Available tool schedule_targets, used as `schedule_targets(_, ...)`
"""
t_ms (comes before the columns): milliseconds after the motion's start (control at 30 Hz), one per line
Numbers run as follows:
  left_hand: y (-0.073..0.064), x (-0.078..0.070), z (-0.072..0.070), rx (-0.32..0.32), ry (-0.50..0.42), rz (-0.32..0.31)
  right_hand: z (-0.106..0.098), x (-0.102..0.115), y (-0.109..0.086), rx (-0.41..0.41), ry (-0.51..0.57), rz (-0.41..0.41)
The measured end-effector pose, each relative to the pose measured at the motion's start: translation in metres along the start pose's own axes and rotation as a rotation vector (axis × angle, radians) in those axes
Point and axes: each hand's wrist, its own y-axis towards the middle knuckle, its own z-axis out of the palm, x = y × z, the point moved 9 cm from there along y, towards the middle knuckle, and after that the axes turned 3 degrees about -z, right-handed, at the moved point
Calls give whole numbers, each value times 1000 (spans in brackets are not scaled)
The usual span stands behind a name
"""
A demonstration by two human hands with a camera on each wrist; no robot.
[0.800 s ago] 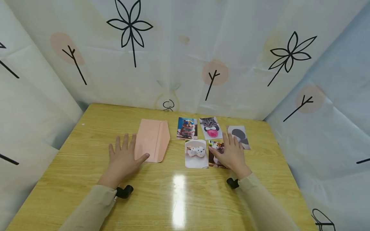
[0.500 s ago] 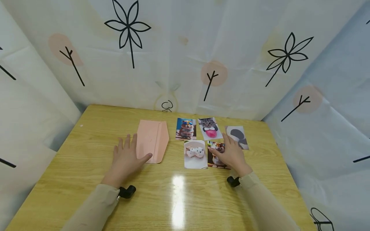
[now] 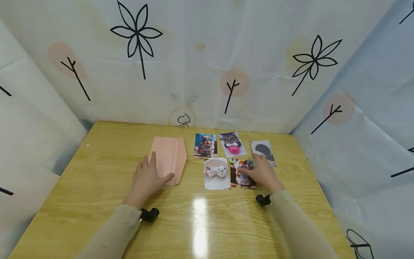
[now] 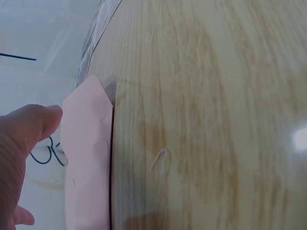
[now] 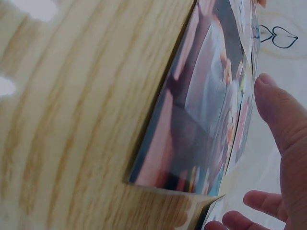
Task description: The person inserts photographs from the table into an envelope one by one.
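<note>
A pink envelope (image 3: pixel 166 154) lies on the wooden table with its pointed flap to the right. My left hand (image 3: pixel 147 181) is over its lower left part, thumb stretched across its near end; in the left wrist view the thumb stands away from the envelope (image 4: pixel 87 148). Several photo cards lie to the right. My right hand (image 3: pixel 263 172) hovers at an animal photo (image 3: pixel 242 178) in the near row, its fingers bent over a grey-patterned card (image 3: pixel 262 148). The right wrist view shows the thumb apart from the animal photo (image 5: pixel 192 115), with nothing between thumb and fingers.
Beside these lie a photo of a hamster in sunglasses (image 3: pixel 205 146), a cat photo (image 3: pixel 232 144) and a card with two white spotted animals (image 3: pixel 217 174). A patterned white curtain (image 3: pixel 200 79) stands behind the table (image 3: pixel 174 223) and along both sides.
My left hand has shifted right over the envelope, its fingers closer together. My right hand has drawn slightly right, its fingers bending more and uncovering more of the near animal photo. The head view has shifted slightly.
</note>
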Motion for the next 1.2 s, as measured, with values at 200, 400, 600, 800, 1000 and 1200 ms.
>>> schedule_targets(200, 2, -1, 6, 15, 21, -16, 2, -9, 1, 28, 6, 35)
schedule_targets(400, 4, 1, 9, 15, 36, -32, 7, -11, 5, 61, -6, 39)
schedule_targets(600, 6, 1, 9, 8, 51, -34, 12, -12, 9, 78, -45, 21)
schedule_targets(800, 9, 2, 8, -5, 67, -29, 12, -15, 9, 76, -44, 31)
schedule_targets(1000, 12, 2, 8, 2, 79, -46, 12, -14, 9, 80, -72, 29)
schedule_targets(1200, 13, 9, 5, 9, 106, -94, 12, -11, 10, 69, -90, 14)
